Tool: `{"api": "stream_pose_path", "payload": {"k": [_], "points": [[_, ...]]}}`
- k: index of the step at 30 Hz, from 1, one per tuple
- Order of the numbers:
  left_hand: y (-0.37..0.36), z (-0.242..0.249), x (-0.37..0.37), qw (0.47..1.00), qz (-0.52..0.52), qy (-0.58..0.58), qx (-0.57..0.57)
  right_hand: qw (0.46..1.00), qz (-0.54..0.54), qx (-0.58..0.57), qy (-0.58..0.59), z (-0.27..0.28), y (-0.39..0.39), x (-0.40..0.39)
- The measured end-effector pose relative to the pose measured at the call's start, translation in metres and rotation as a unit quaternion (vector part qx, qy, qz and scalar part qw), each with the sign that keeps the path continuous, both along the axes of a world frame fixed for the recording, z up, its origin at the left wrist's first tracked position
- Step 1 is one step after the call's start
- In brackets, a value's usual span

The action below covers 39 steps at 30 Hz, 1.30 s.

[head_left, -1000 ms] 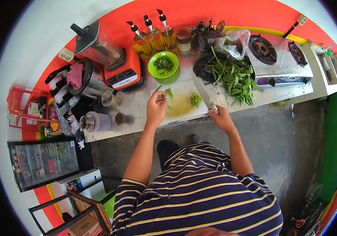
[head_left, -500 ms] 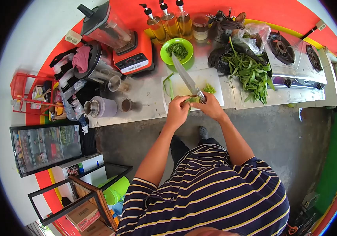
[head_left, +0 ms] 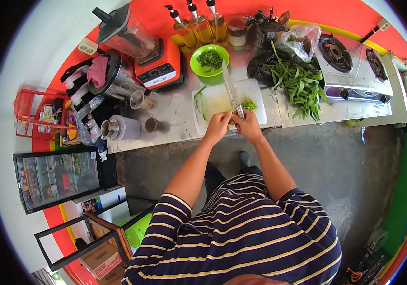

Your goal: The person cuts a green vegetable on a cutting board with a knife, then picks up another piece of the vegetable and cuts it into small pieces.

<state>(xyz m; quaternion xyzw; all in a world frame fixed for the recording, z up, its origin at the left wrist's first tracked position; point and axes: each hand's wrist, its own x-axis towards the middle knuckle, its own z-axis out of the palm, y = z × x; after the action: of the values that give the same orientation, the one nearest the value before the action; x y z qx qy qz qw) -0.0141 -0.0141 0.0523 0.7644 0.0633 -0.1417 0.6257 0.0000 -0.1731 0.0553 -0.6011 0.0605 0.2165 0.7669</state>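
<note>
My right hand (head_left: 249,127) is closed round the handle of a kitchen knife (head_left: 230,86), whose blade points away from me toward the bowl. Close against it, my left hand (head_left: 218,125) is closed with fingertips pinched on a small piece of green vegetable, mostly hidden between the two hands. Both are over the near edge of a white cutting board (head_left: 216,95). On the board lie a long green strip (head_left: 202,105) at the left and a small heap of chopped greens (head_left: 248,104) at the right. Behind stands a lime-green bowl (head_left: 197,67) holding chopped green leaves (head_left: 210,60).
Long leafy greens (head_left: 299,88) lie right of the board, beside a two-burner gas stove (head_left: 355,78). At the left stand a red blender (head_left: 158,66), a lilac flask (head_left: 126,129) and glass cups (head_left: 150,125). Pump bottles (head_left: 200,28) line the back wall.
The knife has swung more upright, its tip moving right to the bowl's right side. My hands have come closer together, and the green piece between them is now mostly covered. The view shifted slightly.
</note>
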Motion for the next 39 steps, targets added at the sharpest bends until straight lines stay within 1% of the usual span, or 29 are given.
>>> {"api": "stream_pose_path", "payload": {"k": [4,6,9,10,12,13,15,16,17,19,20,22,23,26,27,29,30,32,33,34,35,37,39], "points": [[0.0,-0.009,-0.004,1.0,0.003,0.015,0.023,1.0,0.003,-0.017,-0.021,-0.014,-0.009,-0.003],[-0.002,-0.007,-0.007,0.999,-0.042,0.005,0.025,0.997,-0.018,-0.052,-0.045,-0.013,-0.014,-0.006],[-0.009,-0.013,-0.01,0.998,-0.048,-0.026,0.013,0.996,-0.014,-0.087,-0.033,-0.01,-0.029,-0.011],[-0.01,-0.014,-0.011,0.999,-0.042,-0.024,0.01,0.995,-0.008,-0.091,-0.032,-0.013,-0.034,-0.014],[-0.008,-0.017,-0.008,0.996,0.018,-0.052,0.066,0.98,-0.031,-0.185,-0.073,-0.018,-0.044,-0.017],[-0.006,-0.02,-0.008,0.996,0.029,-0.057,0.062,0.978,-0.021,-0.189,-0.08,-0.017,-0.051,-0.018],[-0.001,-0.027,-0.002,0.97,0.079,-0.131,0.191,0.96,0.065,-0.259,-0.078,-0.011,-0.069,-0.021],[0.001,-0.028,0.0,0.956,0.1,-0.149,0.231,0.953,0.085,-0.279,-0.082,-0.017,-0.074,-0.024],[0.002,-0.029,0.005,0.955,0.108,-0.152,0.229,0.951,0.09,-0.281,-0.088,-0.024,-0.079,-0.026],[0.003,-0.03,0.009,0.93,0.125,-0.163,0.305,0.939,0.114,-0.307,-0.102,-0.026,-0.084,-0.036],[0.002,-0.032,0.007,0.93,0.13,-0.159,0.304,0.94,0.127,-0.307,-0.073,-0.027,-0.088,-0.039],[0.0,-0.035,0.009,0.871,0.156,-0.259,0.387,0.933,0.156,-0.316,-0.076,-0.028,-0.093,-0.044],[0.0,-0.037,0.009,0.871,0.157,-0.259,0.388,0.926,0.18,-0.324,-0.077,-0.03,-0.095,-0.045],[-0.002,-0.042,0.01,0.873,0.133,-0.245,0.401,0.918,0.184,-0.341,-0.086,-0.026,-0.098,-0.048],[-0.003,-0.041,0.009,0.878,0.122,-0.24,0.397,0.919,0.182,-0.34,-0.085,-0.032,-0.1,-0.048],[-0.008,-0.041,0.009,0.882,0.11,-0.236,0.392,0.909,0.118,-0.368,-0.155,-0.045,-0.101,-0.047],[-0.011,-0.04,0.007,0.887,0.095,-0.239,0.383,0.909,0.118,-0.368,-0.155,-0.045,-0.101,-0.046],[-0.015,-0.04,0.006,0.892,0.08,-0.243,0.373,0.896,0.072,-0.397,-0.186,-0.044,-0.099,-0.042],[-0.016,-0.04,0.006,0.902,0.067,-0.247,0.348,0.895,0.072,-0.398,-0.186,-0.038,-0.096,-0.04],[-0.017,-0.04,0.005,0.912,0.055,-0.25,0.322,0.903,0.057,-0.384,-0.184,-0.033,-0.092,-0.04],[-0.018,-0.04,0.005,0.912,0.055,-0.248,0.321,0.91,0.043,-0.37,-0.182,-0.028,-0.087,-0.04],[-0.019,-0.041,0.002,0.915,0.027,-0.257,0.309,0.905,0.061,-0.381,-0.178,-0.021,-0.079,-0.037],[-0.02,-0.039,0.001,0.914,0.023,-0.248,0.32,0.9,0.078,-0.391,-0.175,-0.022,-0.07,-0.037]]}}
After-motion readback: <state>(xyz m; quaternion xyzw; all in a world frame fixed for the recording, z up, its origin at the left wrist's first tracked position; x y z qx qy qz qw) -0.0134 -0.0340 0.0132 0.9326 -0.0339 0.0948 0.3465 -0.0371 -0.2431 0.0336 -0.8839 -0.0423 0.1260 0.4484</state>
